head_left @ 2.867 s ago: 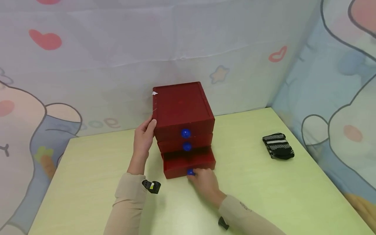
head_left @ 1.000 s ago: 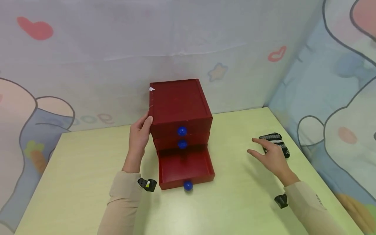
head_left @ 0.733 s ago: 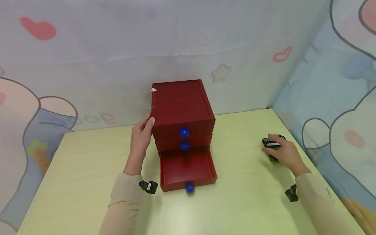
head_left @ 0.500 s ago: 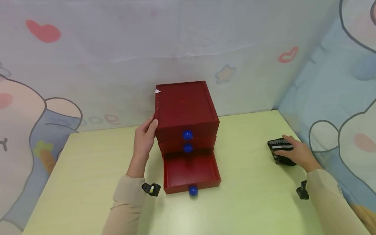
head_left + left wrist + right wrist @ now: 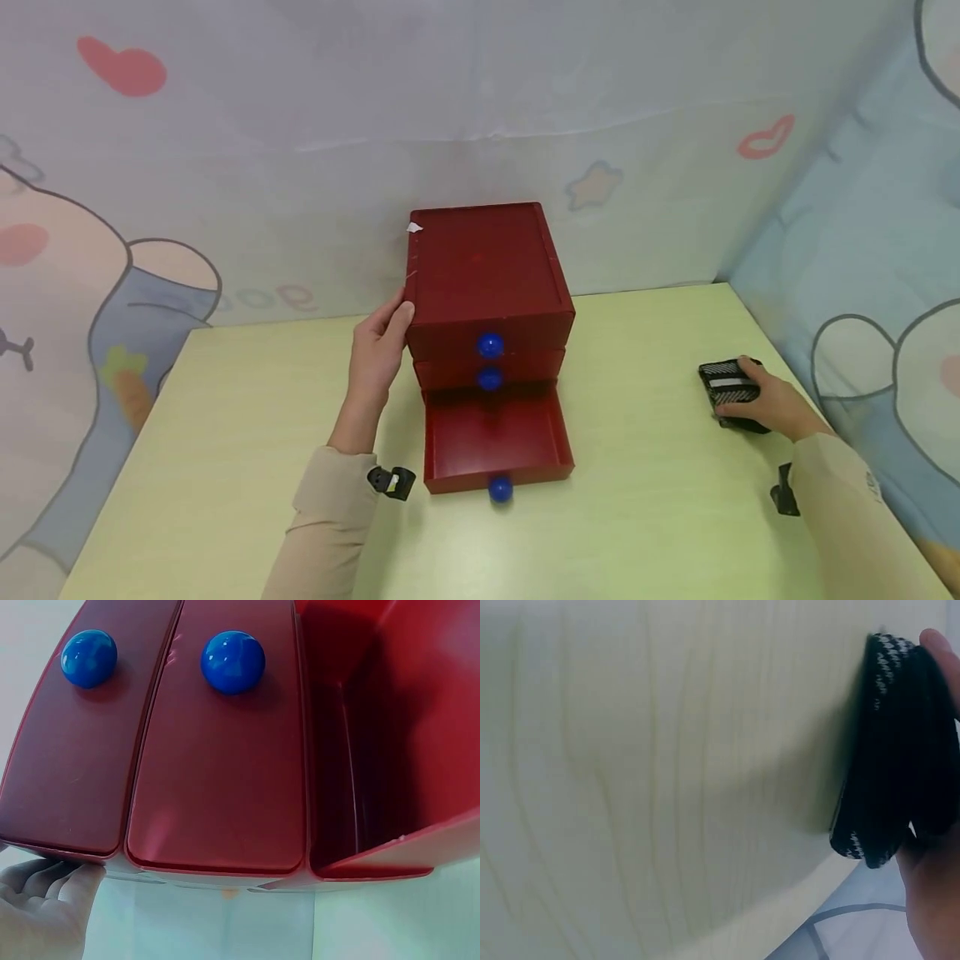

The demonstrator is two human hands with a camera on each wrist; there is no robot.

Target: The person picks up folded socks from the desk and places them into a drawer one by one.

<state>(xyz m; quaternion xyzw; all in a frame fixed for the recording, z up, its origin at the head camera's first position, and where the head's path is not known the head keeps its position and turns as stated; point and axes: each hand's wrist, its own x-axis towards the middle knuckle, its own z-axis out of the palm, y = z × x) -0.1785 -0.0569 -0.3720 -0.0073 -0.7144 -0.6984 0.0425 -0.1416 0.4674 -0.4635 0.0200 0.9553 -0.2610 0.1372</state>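
Note:
A red cabinet with three drawers (image 5: pixel 487 267) stands near the back wall. Its bottom drawer (image 5: pixel 498 437) is pulled out with nothing inside, while the upper two are closed. My left hand (image 5: pixel 375 354) rests on the cabinet's left side near the front corner; in the left wrist view its fingers (image 5: pixel 56 900) lie against that side. Over at the right of the table, my right hand (image 5: pixel 780 407) pinches a folded pair of black-and-white patterned socks (image 5: pixel 729 398) between thumb and fingers. In the right wrist view the socks (image 5: pixel 889 765) stand on edge, casting a shadow on the tabletop.
Blue round knobs (image 5: pixel 491 345) mark the drawer fronts, and the lowest knob (image 5: pixel 501 489) sticks out towards me. A light yellow-green table (image 5: pixel 637 517) lies under everything. Cartoon-printed cloth walls (image 5: pixel 660 100) border it at the back and right.
My right hand has let go of the bottom drawer's knob after pulling it farther out, moved right and taken hold of the socks. My left hand has stayed on the cabinet.

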